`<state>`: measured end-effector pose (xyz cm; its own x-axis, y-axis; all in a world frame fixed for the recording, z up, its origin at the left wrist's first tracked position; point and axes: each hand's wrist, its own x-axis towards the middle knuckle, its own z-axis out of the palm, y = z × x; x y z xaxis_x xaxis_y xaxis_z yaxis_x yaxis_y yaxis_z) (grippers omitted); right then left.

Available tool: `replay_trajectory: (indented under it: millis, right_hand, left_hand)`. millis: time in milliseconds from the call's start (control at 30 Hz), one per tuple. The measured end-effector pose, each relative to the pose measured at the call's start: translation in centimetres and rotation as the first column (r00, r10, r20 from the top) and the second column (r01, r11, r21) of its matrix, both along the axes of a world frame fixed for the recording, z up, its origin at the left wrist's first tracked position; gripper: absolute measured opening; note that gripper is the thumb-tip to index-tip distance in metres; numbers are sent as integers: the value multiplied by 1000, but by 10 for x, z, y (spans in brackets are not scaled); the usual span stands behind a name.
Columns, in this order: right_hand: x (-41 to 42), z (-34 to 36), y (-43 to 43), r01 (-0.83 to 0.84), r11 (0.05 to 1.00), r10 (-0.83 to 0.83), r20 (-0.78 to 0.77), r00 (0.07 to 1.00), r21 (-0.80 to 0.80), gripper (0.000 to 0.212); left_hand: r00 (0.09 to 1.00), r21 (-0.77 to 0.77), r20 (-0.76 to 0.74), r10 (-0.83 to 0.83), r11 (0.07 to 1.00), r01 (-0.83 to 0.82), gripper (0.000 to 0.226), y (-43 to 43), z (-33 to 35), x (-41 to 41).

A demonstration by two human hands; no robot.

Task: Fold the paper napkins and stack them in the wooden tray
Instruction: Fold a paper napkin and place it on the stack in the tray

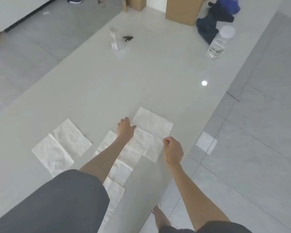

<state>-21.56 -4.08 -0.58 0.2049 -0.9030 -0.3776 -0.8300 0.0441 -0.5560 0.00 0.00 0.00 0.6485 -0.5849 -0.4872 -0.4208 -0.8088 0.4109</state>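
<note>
Three lots of white paper napkins are lying on the white table: a left napkin, a middle strip running under the left forearm, and a far napkin. The right hand is pinching the far napkin's right edge in a narrow grip. The left hand is resting with curled fingers at its left edge; whether that grip is holding paper cannot be told. Two clear bottles are standing farther off, a near bottle and a capped bottle.
</note>
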Motion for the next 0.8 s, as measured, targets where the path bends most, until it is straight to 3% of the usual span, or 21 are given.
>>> replay_trajectory:
  millis: [233,333,400,533,600,667,800]
  right_hand:
    - [11,-12,-1,102,993,-98,-74,993,52,22]
    - [12,-13,-2,104,993,-101,-66,993,49,22]
    - [10,-16,-2,109,992,-107,-30,994,58,17]
    - [-1,-4,0,80,997,-79,239,968,8,6]
    - [-9,20,0,129,987,-157,389,908,99,4]
    - [-15,42,-1,156,962,-246,465,850,222,7]
    - [-10,79,-5,34,980,-144,576,805,197,14]
  left_hand:
    - [997,57,-28,66,996,-64,31,-19,-19,5]
    - [998,53,-60,20,998,-17,13,-18,-27,12]
    - [996,51,-81,-31,998,35,13,-16,-27,14]
    - [962,-117,-273,-7,993,-26,14,-11,0,9]
    - [910,-230,-414,16,966,-121,13,0,27,6]
    - [868,-317,-495,27,925,-210,18,20,55,5]
    - [808,-419,-578,113,809,-412,15,74,100,2]
